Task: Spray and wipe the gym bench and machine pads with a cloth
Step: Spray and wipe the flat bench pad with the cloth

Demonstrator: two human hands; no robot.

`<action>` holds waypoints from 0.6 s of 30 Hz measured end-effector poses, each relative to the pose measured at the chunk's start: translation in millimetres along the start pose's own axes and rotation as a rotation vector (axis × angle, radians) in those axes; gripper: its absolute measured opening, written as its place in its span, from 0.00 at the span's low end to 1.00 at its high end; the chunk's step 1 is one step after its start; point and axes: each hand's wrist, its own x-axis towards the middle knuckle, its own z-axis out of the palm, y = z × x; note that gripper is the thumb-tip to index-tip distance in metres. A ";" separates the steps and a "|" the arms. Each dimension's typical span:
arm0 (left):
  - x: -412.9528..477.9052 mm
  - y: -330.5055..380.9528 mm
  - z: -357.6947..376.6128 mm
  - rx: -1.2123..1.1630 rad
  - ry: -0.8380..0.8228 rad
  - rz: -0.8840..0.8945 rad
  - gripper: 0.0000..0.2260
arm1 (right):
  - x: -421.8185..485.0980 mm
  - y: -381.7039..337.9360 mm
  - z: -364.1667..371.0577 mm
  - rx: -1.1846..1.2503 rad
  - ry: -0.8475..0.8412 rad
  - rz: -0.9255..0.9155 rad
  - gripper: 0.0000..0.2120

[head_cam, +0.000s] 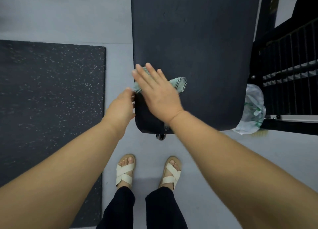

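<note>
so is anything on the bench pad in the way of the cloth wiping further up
Nothing visible. The right hand presses flat on the cloth, and the bench pad ahead of it is bare. The left hand is at its left edge, off that path.

Your right hand [158, 92] lies flat on the cloth [179, 84], which lies on the bench [197, 39] near its left edge. Your left hand [120, 108] touches that edge. Left of the bench a mat [51, 99] lies on the floor; just right of it lies a plastic bag [254, 111].

Green cloth [179, 85] lies near the dark bench pad [192, 39]'s left edge; a speckled, apparently rubber mat [51, 99] covers the grey floor [68, 18] alongside.
</note>
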 end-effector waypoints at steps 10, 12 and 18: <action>-0.7 17.9 12.7 0.083 -0.010 0.093 0.20 | -16.1 76.6 -37.0 0.074 0.222 0.961 0.24; -1.3 15.5 11.0 0.025 -0.008 0.067 0.19 | 13.1 31.0 -17.8 0.067 0.261 0.850 0.24; 1.0 16.4 0.9 -0.110 0.030 0.012 0.18 | 34.8 -27.1 5.9 0.046 -0.063 0.023 0.23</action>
